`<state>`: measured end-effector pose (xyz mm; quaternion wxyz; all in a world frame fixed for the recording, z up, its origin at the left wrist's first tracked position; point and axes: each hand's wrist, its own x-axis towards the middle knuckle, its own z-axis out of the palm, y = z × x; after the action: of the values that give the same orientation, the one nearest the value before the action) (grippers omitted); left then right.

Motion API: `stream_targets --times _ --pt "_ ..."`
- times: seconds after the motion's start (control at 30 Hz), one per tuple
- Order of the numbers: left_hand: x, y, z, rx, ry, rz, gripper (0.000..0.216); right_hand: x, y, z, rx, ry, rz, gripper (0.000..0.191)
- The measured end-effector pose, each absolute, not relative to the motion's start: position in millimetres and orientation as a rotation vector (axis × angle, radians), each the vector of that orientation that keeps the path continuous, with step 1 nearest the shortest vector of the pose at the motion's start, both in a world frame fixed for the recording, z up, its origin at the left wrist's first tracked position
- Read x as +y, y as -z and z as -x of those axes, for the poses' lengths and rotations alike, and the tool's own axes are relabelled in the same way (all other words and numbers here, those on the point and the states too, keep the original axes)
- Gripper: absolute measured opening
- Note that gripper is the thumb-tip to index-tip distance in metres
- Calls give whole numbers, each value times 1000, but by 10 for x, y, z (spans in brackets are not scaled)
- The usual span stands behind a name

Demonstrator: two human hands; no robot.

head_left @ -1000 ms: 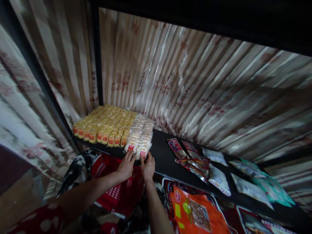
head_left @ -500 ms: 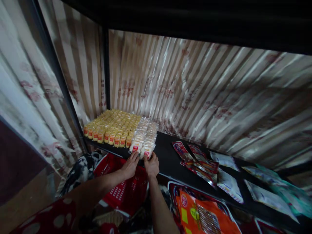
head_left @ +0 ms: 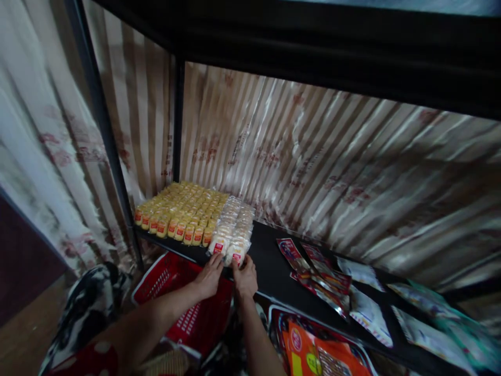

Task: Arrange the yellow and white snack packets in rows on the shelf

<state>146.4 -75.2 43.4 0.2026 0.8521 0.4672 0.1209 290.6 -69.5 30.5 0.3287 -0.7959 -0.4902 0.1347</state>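
Observation:
Both my hands rest at the front edge of a black shelf (head_left: 274,271). My left hand (head_left: 209,275) has its fingers stretched out against the front of two rows of clear packets with red labels (head_left: 234,231). My right hand (head_left: 245,277) touches the front packet of the right-hand row, fingers curled toward it. To the left of these rows, several rows of yellow packets with red labels (head_left: 180,209) fill the shelf's left end.
Red and white flat sachets (head_left: 317,266) lie loose further right on the shelf, with greenish ones (head_left: 442,324) at the far right. A red plastic basket (head_left: 183,303) stands below my arms. An orange bag (head_left: 317,350) lies lower right. Striped sheeting backs the shelf.
The view has tilted and shifted so the shelf sits lower and more of the upper shelf shows. My hands stay at the front of the clear packet rows.

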Motion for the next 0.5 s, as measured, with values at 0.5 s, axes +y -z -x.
stream_targets --times 0.5 --pt "-779 -326 -1512 1324 -359 -2341 69 -764 -279 -2856 -1409 -252 2055 59"
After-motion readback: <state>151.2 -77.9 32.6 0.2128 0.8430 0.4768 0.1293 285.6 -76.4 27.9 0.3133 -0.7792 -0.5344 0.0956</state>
